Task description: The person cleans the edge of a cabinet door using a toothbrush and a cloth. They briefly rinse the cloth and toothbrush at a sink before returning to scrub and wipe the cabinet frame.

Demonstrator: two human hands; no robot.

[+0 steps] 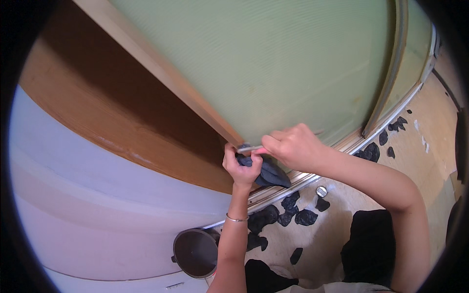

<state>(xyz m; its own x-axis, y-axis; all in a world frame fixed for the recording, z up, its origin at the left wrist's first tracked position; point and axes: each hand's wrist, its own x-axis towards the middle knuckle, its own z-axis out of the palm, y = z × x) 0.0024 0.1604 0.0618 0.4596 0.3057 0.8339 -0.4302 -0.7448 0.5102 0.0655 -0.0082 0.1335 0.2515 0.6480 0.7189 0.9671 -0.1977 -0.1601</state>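
Observation:
My left hand (240, 168) grips a dark grey cloth (273, 173) at the lower corner of a wood-framed door panel (205, 110) with greenish ribbed glazing. Part of the cloth is bunched between the fingers, and the rest hangs over the track beside it. In my right hand (293, 148) is a thin, pale, flat tool (248, 149) with a pink part near the fingers. Its tip meets the frame corner just above my left thumb. What kind of tool it is cannot be made out.
Several black crumpled pieces (306, 217) lie on the pale floor along the door track (282, 188). A small round metallic object (321, 191) is among them. A dark bucket (196, 252) stands left of my left forearm. Left of the door frame is a dark opening above a brown wooden surface (121, 135).

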